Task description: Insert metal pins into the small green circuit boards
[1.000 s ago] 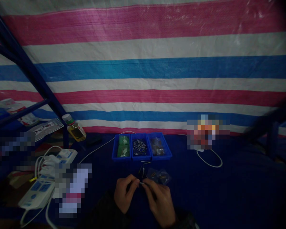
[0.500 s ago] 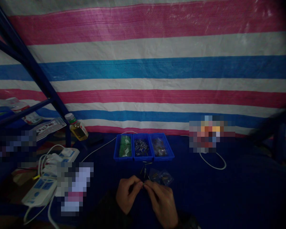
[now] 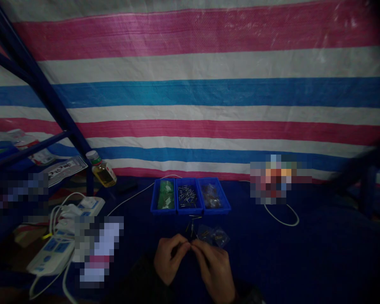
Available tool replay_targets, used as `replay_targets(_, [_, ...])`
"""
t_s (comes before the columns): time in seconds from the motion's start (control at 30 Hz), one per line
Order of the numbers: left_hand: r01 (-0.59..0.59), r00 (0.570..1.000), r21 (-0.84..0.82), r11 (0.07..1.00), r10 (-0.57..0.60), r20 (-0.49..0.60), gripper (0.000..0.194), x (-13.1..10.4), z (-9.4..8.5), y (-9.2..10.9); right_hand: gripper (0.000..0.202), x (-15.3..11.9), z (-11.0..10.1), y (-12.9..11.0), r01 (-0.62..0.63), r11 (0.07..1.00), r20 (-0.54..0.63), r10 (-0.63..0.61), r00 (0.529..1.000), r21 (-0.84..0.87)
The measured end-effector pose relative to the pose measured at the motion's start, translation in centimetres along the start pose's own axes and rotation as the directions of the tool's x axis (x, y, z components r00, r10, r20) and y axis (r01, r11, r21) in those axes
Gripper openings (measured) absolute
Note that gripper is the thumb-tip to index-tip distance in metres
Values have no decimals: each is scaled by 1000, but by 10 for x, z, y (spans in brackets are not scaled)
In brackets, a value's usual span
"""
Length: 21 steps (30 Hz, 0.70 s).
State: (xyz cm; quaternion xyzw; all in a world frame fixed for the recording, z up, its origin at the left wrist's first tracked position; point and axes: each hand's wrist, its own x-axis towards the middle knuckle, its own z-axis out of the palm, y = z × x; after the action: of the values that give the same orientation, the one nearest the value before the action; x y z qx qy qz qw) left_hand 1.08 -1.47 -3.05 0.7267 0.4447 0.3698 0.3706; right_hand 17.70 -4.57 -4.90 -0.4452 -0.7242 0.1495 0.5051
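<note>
My left hand [image 3: 170,258] and my right hand [image 3: 215,268] meet fingertip to fingertip above the dark blue surface [image 3: 278,257]. Both are closed in a pinch, and whatever sits between the fingertips is too small to make out. Just beyond them lie several thin metal pieces [image 3: 192,228] and small clear bags [image 3: 220,237] with bits inside. Farther back stand three joined blue trays: the left one [image 3: 153,202] has green packets [image 3: 166,196], the middle one [image 3: 190,210] loose metal pins [image 3: 187,195], the right one [image 3: 226,202] clear bags [image 3: 210,196].
At the left are white power strips [image 3: 50,257] with plugs and cables, a bottle of yellow liquid [image 3: 104,173] and a blue metal frame [image 3: 47,101]. A white cable loop [image 3: 285,223] lies at the right. Striped sheeting [image 3: 190,93] hangs behind.
The fingertips have drawn slightly closer, and the light speck seen between them no longer shows. Otherwise the hands hold nearly the same place.
</note>
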Motion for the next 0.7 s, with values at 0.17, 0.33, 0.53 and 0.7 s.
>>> replay_targets(0.17, [-3, 1000, 4, 1000, 3, -14, 33, 0, -1, 3, 27, 1, -2, -3, -60, 998, 42, 62, 997, -33])
replay_targets(0.33, [31, 999, -11, 999, -32, -39, 34, 2, -2, 8, 20, 0, -2, -3, -87, 996, 59, 85, 995, 26])
replay_targets(0.53, [14, 999, -18, 1000, -15, -40, 33, 1, -2, 10, 26, -1, -2, -3, -62, 998, 37, 63, 997, -18])
replay_targets(0.7, [3, 998, 1, 1000, -3, -63, 33, 2, -2, 9, 22, 1, -4, -5, -70, 998, 12, 70, 997, -4])
